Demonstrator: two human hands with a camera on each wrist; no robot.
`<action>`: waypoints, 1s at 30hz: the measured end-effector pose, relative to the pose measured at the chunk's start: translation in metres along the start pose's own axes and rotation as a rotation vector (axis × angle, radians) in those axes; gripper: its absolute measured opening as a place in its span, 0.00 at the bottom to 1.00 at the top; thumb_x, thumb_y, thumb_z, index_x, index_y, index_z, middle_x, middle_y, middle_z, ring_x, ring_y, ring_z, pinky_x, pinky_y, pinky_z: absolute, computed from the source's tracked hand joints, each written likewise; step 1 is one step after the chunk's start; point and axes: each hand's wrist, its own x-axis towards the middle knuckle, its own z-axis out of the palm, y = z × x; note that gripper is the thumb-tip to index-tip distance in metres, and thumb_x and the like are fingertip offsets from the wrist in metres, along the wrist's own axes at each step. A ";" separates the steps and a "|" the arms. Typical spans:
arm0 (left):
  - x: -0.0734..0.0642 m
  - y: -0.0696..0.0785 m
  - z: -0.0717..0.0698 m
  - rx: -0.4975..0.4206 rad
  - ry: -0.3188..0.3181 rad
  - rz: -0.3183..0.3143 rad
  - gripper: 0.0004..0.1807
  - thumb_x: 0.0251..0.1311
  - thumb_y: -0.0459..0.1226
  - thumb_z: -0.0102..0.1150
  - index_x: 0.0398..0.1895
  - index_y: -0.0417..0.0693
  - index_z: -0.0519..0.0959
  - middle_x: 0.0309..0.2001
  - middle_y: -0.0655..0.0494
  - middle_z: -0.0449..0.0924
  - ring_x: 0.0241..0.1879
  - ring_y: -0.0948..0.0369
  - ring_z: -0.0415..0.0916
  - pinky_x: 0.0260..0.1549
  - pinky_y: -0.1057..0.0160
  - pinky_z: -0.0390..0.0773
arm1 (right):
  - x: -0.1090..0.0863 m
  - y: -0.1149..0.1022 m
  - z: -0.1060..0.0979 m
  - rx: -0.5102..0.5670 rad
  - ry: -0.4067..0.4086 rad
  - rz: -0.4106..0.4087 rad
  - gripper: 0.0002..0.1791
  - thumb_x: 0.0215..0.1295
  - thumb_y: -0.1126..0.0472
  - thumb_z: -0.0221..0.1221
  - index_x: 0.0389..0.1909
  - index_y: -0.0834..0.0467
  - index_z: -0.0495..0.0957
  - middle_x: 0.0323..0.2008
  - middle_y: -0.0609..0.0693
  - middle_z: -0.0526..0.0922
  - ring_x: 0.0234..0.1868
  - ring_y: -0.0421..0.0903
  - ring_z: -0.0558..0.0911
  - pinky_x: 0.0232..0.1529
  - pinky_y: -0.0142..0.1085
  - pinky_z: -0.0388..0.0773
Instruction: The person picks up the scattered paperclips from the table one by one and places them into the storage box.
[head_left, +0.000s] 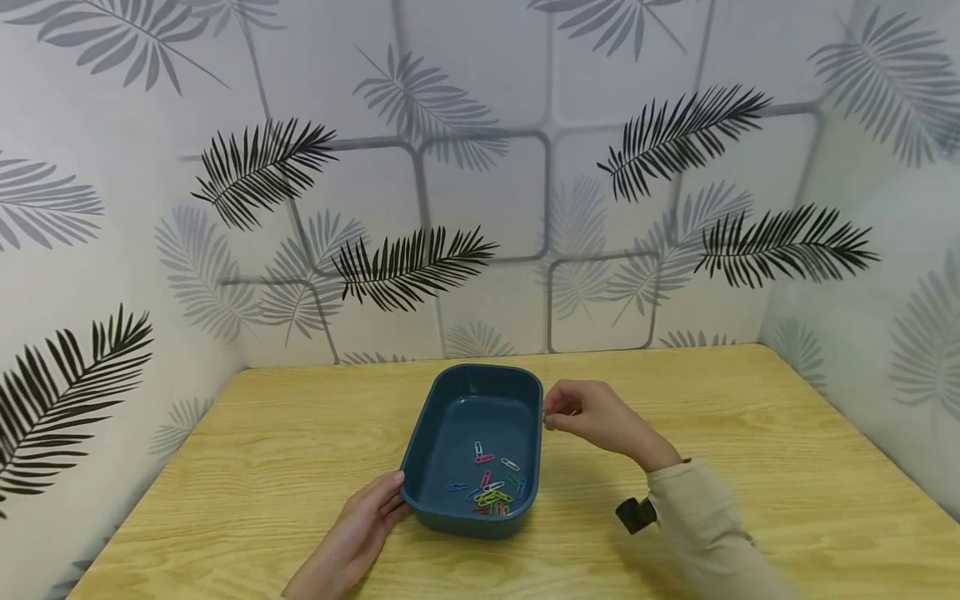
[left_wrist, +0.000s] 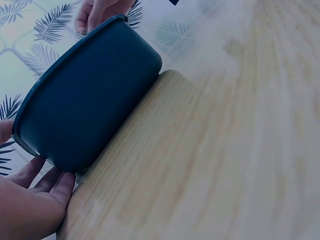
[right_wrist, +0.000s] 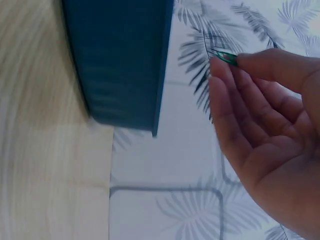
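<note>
A dark blue rectangular plastic bin (head_left: 432, 425) stands on the wooden table. Inside, toward its near end, lie several coloured paper clips (head_left: 492, 497), some in a small heap. My left hand (head_left: 362, 523) holds the bin's near left corner, thumb at the rim and fingertips (left_wrist: 64, 181) against the outer wall low down. Just outside the bin's right rim, my right hand (head_left: 600, 417) pinches a green paper clip (right_wrist: 227, 57) between thumb and index finger. In the right wrist view the other fingers are loosely bent beside it.
The light wooden table (head_left: 300, 425) extends on both sides of the bin. Behind it and at the sides rise walls covered with leaf-patterned paper (head_left: 487, 200). A black strap piece (head_left: 636, 515) sits at my right wrist, by the beige sleeve (head_left: 701, 517).
</note>
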 end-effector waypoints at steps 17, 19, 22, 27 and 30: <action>0.002 0.000 -0.002 0.007 -0.024 0.013 0.33 0.71 0.45 0.52 0.66 0.27 0.59 0.60 0.42 0.69 0.54 0.60 0.70 0.56 0.60 0.71 | 0.005 -0.026 0.054 0.044 0.031 -0.078 0.03 0.64 0.67 0.62 0.36 0.57 0.80 0.32 0.44 0.82 0.32 0.38 0.79 0.33 0.32 0.79; 0.002 0.000 -0.002 0.005 -0.023 0.018 0.33 0.71 0.45 0.53 0.66 0.27 0.60 0.59 0.43 0.70 0.53 0.60 0.71 0.55 0.60 0.71 | 0.005 -0.028 0.056 0.040 0.019 -0.086 0.02 0.64 0.66 0.62 0.36 0.58 0.80 0.32 0.43 0.82 0.33 0.37 0.79 0.33 0.32 0.79; 0.003 -0.001 -0.002 0.001 -0.026 0.022 0.33 0.70 0.45 0.53 0.66 0.26 0.60 0.58 0.44 0.70 0.53 0.60 0.71 0.55 0.60 0.71 | 0.004 -0.031 0.057 0.046 0.002 -0.091 0.02 0.64 0.66 0.62 0.36 0.60 0.80 0.32 0.43 0.82 0.32 0.37 0.79 0.33 0.31 0.79; 0.002 -0.002 -0.002 0.001 -0.021 0.020 0.32 0.71 0.44 0.52 0.65 0.26 0.60 0.57 0.44 0.71 0.52 0.60 0.71 0.54 0.60 0.71 | 0.003 -0.032 0.058 0.067 -0.013 -0.088 0.02 0.64 0.66 0.62 0.36 0.59 0.80 0.32 0.45 0.82 0.32 0.37 0.80 0.34 0.31 0.79; 0.002 -0.002 -0.002 -0.001 -0.017 0.017 0.32 0.71 0.44 0.52 0.65 0.26 0.60 0.57 0.44 0.71 0.52 0.60 0.71 0.54 0.60 0.72 | 0.002 -0.031 0.058 0.064 -0.012 -0.093 0.02 0.64 0.66 0.62 0.36 0.58 0.80 0.32 0.45 0.82 0.33 0.37 0.80 0.35 0.31 0.79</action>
